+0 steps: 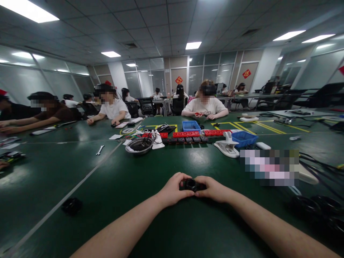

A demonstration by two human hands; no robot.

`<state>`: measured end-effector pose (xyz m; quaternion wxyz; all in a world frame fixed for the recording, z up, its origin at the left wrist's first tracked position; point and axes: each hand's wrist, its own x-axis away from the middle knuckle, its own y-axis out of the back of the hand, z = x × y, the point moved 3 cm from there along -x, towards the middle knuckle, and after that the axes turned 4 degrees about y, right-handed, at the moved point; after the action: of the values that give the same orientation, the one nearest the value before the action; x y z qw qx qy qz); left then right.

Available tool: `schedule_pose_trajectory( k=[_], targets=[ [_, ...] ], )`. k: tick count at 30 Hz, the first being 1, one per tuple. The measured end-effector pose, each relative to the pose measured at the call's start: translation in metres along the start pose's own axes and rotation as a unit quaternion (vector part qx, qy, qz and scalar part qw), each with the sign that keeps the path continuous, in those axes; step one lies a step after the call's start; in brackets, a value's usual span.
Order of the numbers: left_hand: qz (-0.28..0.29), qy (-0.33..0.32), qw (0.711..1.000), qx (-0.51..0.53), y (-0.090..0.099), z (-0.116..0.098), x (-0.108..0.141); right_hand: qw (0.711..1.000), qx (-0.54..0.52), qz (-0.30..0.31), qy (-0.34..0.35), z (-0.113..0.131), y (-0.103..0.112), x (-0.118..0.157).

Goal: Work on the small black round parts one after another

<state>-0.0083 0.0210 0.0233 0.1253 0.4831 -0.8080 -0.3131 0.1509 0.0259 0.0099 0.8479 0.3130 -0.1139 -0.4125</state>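
Observation:
A small black part with a round, ringed opening (191, 184) is held between both hands just above or on the green table (139, 225); I cannot tell whether it touches the surface. My left hand (174, 190) closes round its left side, thumb at the near edge. On the other side my right hand (214, 190) grips it, fingers curled and partly hiding it. Another black part (72, 206) lies apart on the table to the left. Several round black parts (326, 206) sit at the far right, dark and blurred.
Beyond my hands stand a metal bowl (139, 151), a row of red power strips (186, 133), a white clamp (228, 145) and blue trays (243, 138). A wrench (100, 150) lies left. Black cables (319, 165) run along the right. Across the table a person (205, 105) handles something red.

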Motion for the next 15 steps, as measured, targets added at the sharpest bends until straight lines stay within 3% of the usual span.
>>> schedule_pose_trajectory(
  k=[3,5,10,12,15],
  targets=[
    [-0.014,0.008,1.0,-0.016,-0.002,-0.001,0.0,1.0,0.015,-0.008,-0.02,-0.002,-0.003,-0.001],
    [-0.052,0.028,0.998,-0.029,-0.005,-0.002,0.0,0.995,0.069,-0.045,-0.052,-0.002,-0.007,-0.004],
    [-0.162,0.071,0.982,-0.068,-0.009,-0.002,-0.001,0.937,0.265,-0.167,-0.153,0.007,-0.019,-0.009],
    [-0.157,0.066,0.983,-0.065,-0.009,-0.001,-0.001,0.929,0.292,-0.169,-0.154,0.013,-0.022,-0.009],
    [-0.115,0.045,0.991,-0.048,-0.005,0.001,-0.001,0.945,0.269,-0.152,-0.107,0.016,-0.019,-0.005]
  ],
)
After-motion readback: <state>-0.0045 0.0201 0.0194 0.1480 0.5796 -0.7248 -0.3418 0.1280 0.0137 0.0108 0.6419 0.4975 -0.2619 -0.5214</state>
